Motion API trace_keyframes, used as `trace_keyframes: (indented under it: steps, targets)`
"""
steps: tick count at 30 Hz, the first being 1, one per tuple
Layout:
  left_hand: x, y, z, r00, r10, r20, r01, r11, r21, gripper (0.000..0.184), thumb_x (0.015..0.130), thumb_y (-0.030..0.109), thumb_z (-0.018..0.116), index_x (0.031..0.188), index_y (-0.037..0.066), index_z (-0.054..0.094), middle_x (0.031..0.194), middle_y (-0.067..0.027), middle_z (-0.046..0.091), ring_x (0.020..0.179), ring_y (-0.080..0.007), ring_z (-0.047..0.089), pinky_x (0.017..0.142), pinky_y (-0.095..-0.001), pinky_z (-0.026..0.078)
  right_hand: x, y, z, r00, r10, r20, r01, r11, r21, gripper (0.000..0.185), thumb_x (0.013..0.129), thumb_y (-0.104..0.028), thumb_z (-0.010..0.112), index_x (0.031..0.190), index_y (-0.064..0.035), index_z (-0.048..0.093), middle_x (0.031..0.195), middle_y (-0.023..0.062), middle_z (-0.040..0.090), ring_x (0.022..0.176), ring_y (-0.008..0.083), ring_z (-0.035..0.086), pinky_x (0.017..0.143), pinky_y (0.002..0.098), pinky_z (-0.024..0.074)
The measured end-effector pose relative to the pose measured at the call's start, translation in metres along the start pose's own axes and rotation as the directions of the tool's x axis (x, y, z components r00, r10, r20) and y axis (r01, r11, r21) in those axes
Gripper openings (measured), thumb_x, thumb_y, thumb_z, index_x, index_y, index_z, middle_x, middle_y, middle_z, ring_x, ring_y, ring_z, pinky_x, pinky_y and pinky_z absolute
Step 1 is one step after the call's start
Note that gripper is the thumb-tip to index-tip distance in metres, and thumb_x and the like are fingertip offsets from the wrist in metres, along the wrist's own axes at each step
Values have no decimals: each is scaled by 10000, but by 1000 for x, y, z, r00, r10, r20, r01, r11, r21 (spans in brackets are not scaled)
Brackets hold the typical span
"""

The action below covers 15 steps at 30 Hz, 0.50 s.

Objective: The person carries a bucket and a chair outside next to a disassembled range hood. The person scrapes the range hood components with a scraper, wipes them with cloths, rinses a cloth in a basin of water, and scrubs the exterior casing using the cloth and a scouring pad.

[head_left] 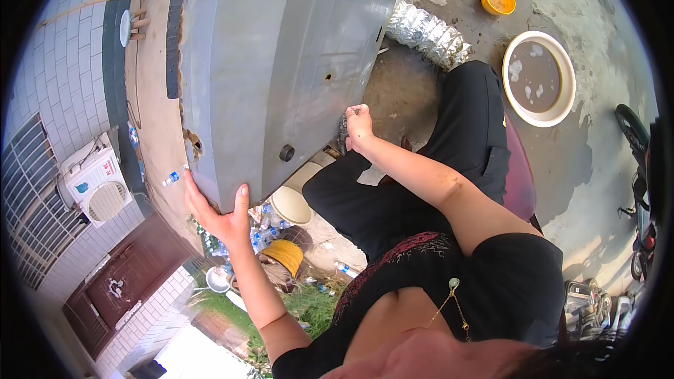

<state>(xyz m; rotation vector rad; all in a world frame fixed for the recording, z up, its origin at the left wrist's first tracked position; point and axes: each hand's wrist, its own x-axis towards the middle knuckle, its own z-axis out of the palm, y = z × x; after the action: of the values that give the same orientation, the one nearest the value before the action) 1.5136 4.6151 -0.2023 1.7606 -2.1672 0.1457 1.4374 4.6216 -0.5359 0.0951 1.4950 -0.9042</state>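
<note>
A large grey metal appliance, apparently a range hood, fills the upper middle, tilted, with rusty patches on its left edge. A silver flexible duct extends beside its right edge. My left hand grips the hood's lower corner, thumb on the face and fingers along the edge. At the hood's right edge, my right hand is closed round a grey, stringy pad that looks like a steel wool scrubber, mostly hidden by the fingers. A round black knob sits on the hood's face.
A cream basin of murky, sudsy water and a yellow bowl stand on wet concrete. Plastic bottles and a pale bucket lie beyond the hood's lower end. A motorbike stands far right.
</note>
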Motion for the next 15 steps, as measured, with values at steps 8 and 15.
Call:
trace_keyframes:
  steps: [8, 15]
  targets:
    - [-5, 1, -7, 1000, 16, 11, -16, 998, 59, 816, 570, 221, 752, 1259, 4, 373, 1121, -175, 458, 1022, -332, 449, 887, -402, 348, 50, -57, -14, 935, -235, -266, 266, 960, 90, 176, 846, -157, 519, 944, -19, 470, 885, 94, 534, 809, 162, 480, 740, 309, 401]
    - [2, 1, -1, 999, 51, -13, -50, 997, 52, 813, 571, 228, 751, 1256, 1, 376, 1141, -181, 456, 1025, -335, 446, 888, -405, 347, 24, 16, 5, 986, -115, -118, 104, 990, -99, 166, 848, -169, 512, 934, -40, 453, 894, 112, 537, 849, 188, 500, 768, 308, 404]
